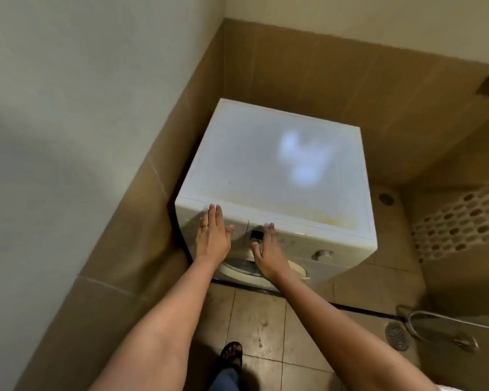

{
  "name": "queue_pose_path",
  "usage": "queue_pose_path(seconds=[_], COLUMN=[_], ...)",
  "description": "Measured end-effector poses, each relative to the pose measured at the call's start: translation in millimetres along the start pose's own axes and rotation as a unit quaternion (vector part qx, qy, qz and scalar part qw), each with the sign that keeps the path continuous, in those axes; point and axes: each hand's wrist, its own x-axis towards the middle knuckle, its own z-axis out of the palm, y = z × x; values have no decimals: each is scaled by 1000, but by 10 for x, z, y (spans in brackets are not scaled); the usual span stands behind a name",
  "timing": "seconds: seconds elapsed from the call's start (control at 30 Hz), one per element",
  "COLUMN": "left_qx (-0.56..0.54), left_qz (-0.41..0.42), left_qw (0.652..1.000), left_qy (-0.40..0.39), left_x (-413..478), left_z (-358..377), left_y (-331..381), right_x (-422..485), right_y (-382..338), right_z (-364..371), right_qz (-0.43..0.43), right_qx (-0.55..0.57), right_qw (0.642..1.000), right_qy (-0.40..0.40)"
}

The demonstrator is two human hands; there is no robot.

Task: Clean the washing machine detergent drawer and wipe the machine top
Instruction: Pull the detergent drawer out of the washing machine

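Nothing looks cleaned yet: both hands, left hand point(213, 235) and right hand point(266, 249), reach flat-fingered and empty toward the closed detergent drawer point(237, 221), and the machine top point(266, 165) remains stained.

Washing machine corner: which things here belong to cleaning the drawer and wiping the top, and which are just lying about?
For the job:
detergent drawer
machine top
left hand and right hand, both flat and empty at the front panel

Just there:
control knob
floor drain
metal hose on the floor
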Motion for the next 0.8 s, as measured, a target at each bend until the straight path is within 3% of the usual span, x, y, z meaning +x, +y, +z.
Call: queue_pose_path(seconds=[0.17,0.3,0.37,0.47,0.5,0.6,0.67,0.73,0.8], left_qx=[-122,-285,-387,-610,-645,-704,-742,-765,-764], left_qz=[-103,-226,-313,-381,-387,-384,-369,-359,-358], left_qw=[987,932,865,686,651,593,555,531,533], left_qy=[-3,-6,-56,-109,-100,-70,-68,-59,-53], left_x=[55,217,332,511,562,635,629,660,737], left_z=[124,156,163,206,231,339,395,413,401], left_y=[-260,-354,-384,-434,-457,-501,-510,-525,-519], right_x=[74,374,512,722,776,925,957,1006,1043], right_y=[-158,-239,-274,-304,-336,-404,-475,-542,-595], right_z=[366,605,715,821,829,876,876,880,874], right_qz=[4,108,170,215,236,280,300,303,307], right_qx=[51,251,425,606,645,737,772,797,804], right_qw=[998,962,886,760,722,613,560,522,507], right_qy=[22,-28,-74,-94,-86,-38,-5,22,40])
